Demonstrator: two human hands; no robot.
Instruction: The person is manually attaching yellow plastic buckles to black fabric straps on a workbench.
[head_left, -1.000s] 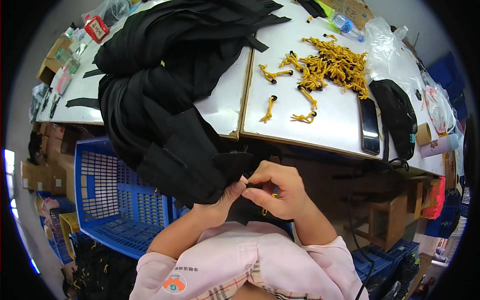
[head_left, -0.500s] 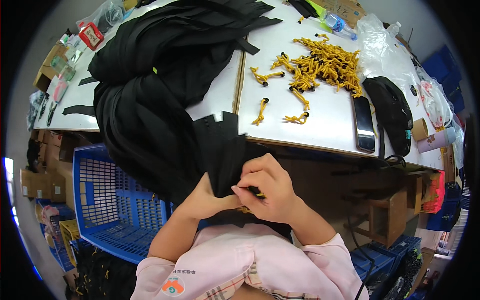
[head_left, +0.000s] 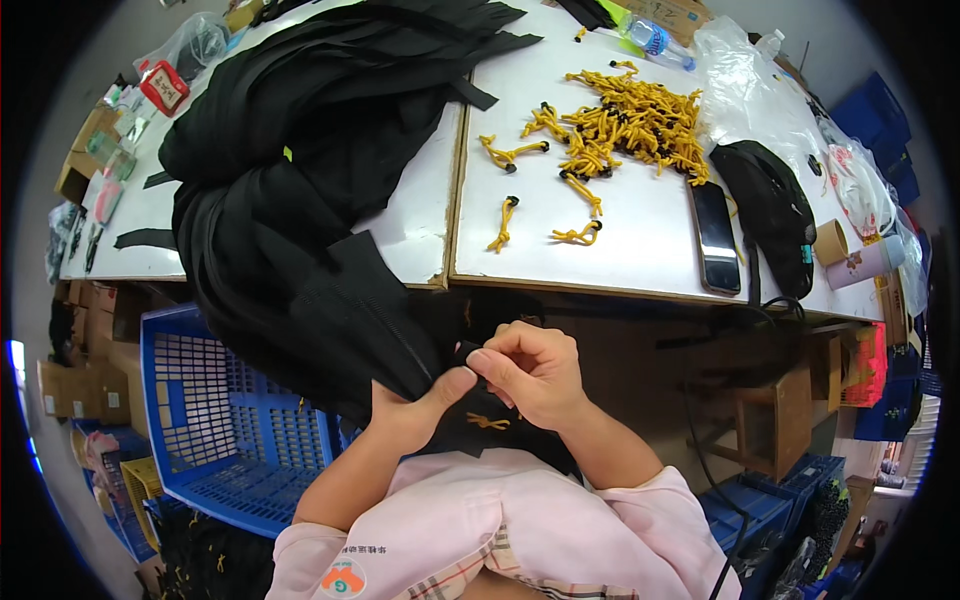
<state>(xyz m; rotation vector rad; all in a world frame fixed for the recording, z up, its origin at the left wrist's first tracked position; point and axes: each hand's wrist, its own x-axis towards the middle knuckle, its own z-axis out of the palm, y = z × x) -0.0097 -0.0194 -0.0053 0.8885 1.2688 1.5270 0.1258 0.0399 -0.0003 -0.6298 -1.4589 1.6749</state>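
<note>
A long black zipper (head_left: 375,315) trails from the big heap of black zippers (head_left: 290,130) over the table edge toward my lap. My left hand (head_left: 415,408) is closed on its near end, thumb on top. Beside it my right hand (head_left: 535,375) pinches at a small black end between the two thumbs, which nearly touch; the fingers hide most of that spot. Below the hands, a yellow cord loop (head_left: 487,421) shows against dark material on my lap. On the table lies a pile of yellow cord pulls (head_left: 640,125) with black ends, several of them loose nearby.
The white table (head_left: 620,265) has a phone (head_left: 717,240), a black pouch (head_left: 765,215), a clear plastic bag (head_left: 750,90), a water bottle (head_left: 660,42) and a cup (head_left: 865,263). Under its left side stands a blue crate (head_left: 240,430); a wooden stool (head_left: 775,420) is at the right.
The free zipper end, upright before, now leans left on the heap. My right hand has turned and drawn its fingertips up to the left thumb; the yellow cord below shows more.
</note>
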